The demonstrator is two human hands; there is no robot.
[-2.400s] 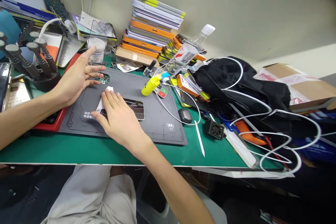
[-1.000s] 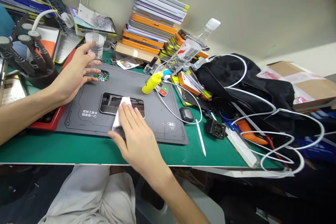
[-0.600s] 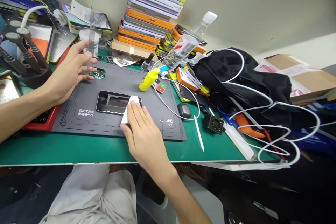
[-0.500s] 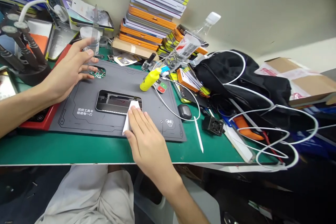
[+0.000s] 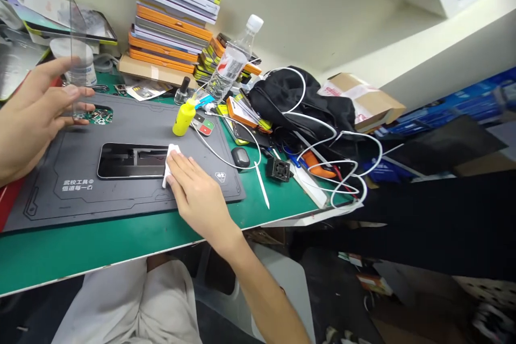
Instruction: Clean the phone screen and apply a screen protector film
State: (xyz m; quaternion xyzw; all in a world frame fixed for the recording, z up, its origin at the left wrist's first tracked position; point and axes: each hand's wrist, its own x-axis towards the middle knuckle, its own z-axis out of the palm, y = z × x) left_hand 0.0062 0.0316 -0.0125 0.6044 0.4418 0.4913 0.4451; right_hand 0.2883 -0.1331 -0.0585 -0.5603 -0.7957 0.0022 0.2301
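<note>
A black phone (image 5: 121, 166) lies flat on the grey work mat (image 5: 133, 201), its glossy face up. At the phone's right end, my right hand (image 5: 197, 188) presses a folded white wipe (image 5: 165, 174) down with fingers stretched and held together. That end of the phone is hidden under the wipe and fingers. On the left, my left hand (image 5: 36, 113) is raised above the mat, pinching a thin clear sheet (image 5: 78, 24), like a screen protector, upright by its edges. Just behind those fingertips a small green circuit board (image 5: 100, 115) sits in a recess of the mat.
A yellow dropper bottle (image 5: 184, 119) stands on the mat, near a clear water bottle (image 5: 231, 64). Stacked flat boxes (image 5: 173, 21) rise at the back. To the right are a white stylus (image 5: 262, 185), a black earbud case (image 5: 241, 157), a small fan (image 5: 278, 169) and looped white cable (image 5: 381, 156).
The view has swung to the right, so everything sits further left. My right hand and the wipe have slid toward the phone's right end. My left hand still holds the clear sheet upright.
</note>
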